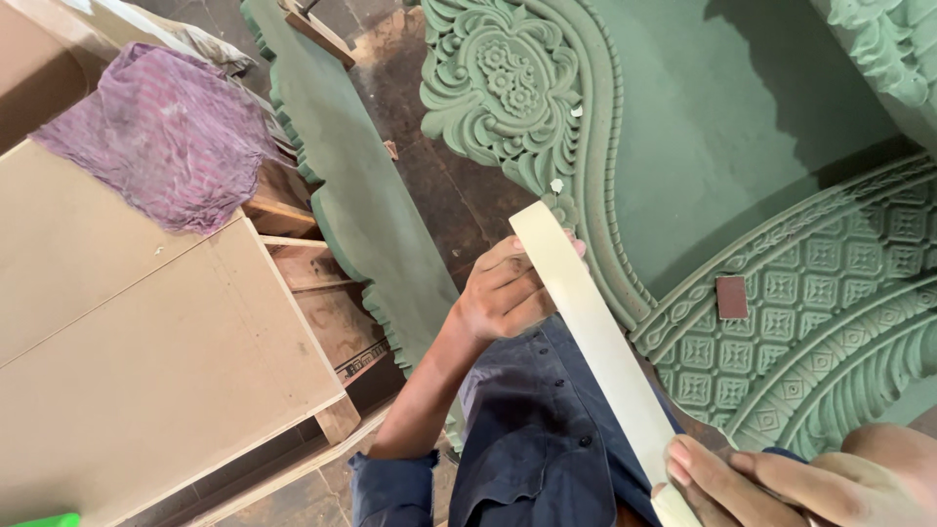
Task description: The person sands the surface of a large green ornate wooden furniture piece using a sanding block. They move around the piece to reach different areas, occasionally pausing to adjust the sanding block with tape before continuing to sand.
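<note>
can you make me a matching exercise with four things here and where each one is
Things:
1. long cream paper strip
2. small brown rectangular sanding block
3. purple striped cloth
4. large green carved wooden panel

Places:
a. draped over the pale boards at upper left
b. stretched between the left hand and right hand
c. lying on the panel's carved lattice border
d. filling the upper right of the view

Pairs: 1-b, 2-c, 3-a, 4-d

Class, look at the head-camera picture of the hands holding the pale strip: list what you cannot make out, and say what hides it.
1. Right hand: cut off by the bottom edge.
2. Pale strip: its lower end runs out of frame, length unknown.
3. Left hand: fingertips hidden behind the strip.
4. Green carved panel: cut off by the top and right edges.
5. Purple cloth: covers whatever lies beneath.
</note>
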